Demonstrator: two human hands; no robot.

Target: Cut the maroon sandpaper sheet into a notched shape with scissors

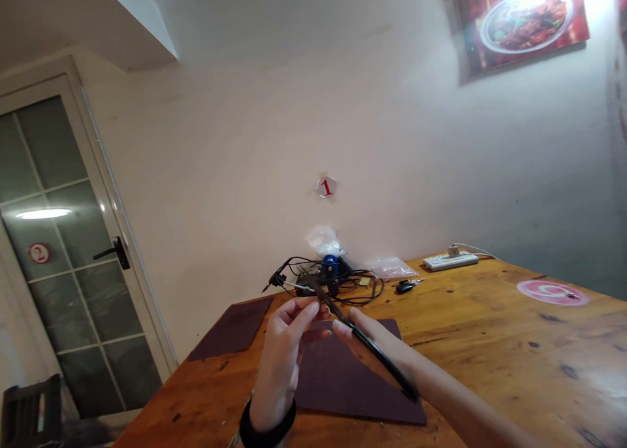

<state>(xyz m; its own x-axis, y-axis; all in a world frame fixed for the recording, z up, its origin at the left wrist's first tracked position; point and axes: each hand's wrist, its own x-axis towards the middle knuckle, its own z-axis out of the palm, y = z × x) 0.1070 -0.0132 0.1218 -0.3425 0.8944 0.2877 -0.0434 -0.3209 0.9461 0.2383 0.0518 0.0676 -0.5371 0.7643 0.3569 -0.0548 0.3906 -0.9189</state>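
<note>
Indoors, a person's left hand (281,347) pinches the upper end of a slim black tool (385,363) between thumb and fingers, while the right hand (362,358) closes around its shaft, holding it up over a dark mat (353,389) that appears laid to pad the wooden worktop (494,356). Behind, a tangle of black wires (357,288) around a blue-domed part (330,264) sits near a car key (404,287) and a clear plastic bag (389,267); a power strip (450,260) lies plugged in at the far edge. A taped sticker (326,187) on the wall reads "1".
</note>
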